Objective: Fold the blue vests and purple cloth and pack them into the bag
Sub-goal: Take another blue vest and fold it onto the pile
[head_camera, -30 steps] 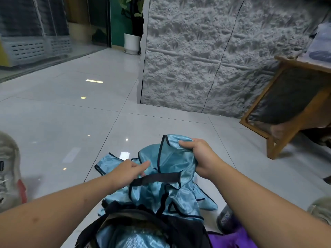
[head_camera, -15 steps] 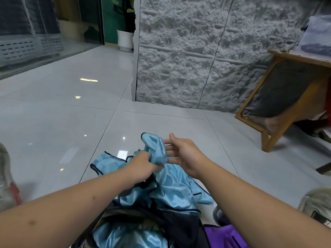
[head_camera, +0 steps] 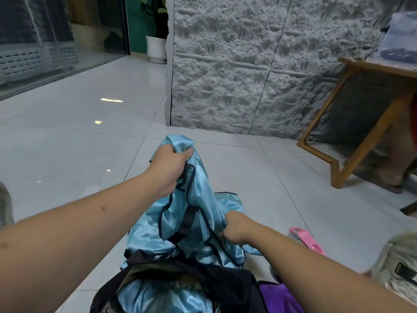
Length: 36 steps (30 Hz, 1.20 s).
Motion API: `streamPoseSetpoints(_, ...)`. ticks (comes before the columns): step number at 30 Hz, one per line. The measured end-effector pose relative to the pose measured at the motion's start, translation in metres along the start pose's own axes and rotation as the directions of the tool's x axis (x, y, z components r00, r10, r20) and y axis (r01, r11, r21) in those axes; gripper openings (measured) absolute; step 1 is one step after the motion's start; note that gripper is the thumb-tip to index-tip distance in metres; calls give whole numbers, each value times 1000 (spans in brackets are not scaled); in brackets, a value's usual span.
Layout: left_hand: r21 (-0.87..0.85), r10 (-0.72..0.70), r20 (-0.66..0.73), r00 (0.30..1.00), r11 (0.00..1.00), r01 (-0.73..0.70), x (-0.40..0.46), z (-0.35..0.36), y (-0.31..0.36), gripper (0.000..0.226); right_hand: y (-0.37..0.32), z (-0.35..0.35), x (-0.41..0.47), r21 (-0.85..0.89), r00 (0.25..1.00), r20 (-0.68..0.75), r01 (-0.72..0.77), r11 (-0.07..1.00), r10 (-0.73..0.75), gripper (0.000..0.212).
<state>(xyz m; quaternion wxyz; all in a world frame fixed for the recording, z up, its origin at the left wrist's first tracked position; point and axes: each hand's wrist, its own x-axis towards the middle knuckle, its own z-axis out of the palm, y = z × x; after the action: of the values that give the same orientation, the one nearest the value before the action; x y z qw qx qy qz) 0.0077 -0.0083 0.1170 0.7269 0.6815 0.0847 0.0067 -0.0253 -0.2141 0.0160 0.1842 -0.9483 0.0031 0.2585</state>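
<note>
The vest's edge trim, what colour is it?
Dark navy or black, on the light blue vest, in the head view.

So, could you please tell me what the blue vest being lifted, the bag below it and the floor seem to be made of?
Blue vest: likely thin satin-like synthetic; glossy sheen, soft creases, dark binding along its edges.
Bag: seemingly black woven fabric, matte, with limp strap and rim.
Floor: probably polished ceramic or stone tile; grout lines and mirror-like light reflections.
</note>
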Motion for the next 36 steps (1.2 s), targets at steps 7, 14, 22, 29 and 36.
streamPoseSetpoints(7,405,-100,-38,994,908,107,-1,-6,-15,66,-24,-48,-7,536,990,-143,68,842,12,17)
streamPoseSetpoints(14,818,60,-96,994,574,45,-15,6,-22,61,-64,-98,-32,852,966,-258,219,475,17,27)
streamPoseSetpoints(22,453,421,215,881,756,-472,-43,11,1,70,-96,-130,-49,942,960,-279,266,203,37,20)
streamPoseSetpoints(29,279,197,216,956,926,-254,-40,12,4,15,-95,-131,-52,942,944,-321,327,76,-75,24)
streamPoseSetpoints(36,24,80,290,954,996,-91,-34,-5,37,20,-69,-110,-47,844,969,-114,212,493,-221,37)
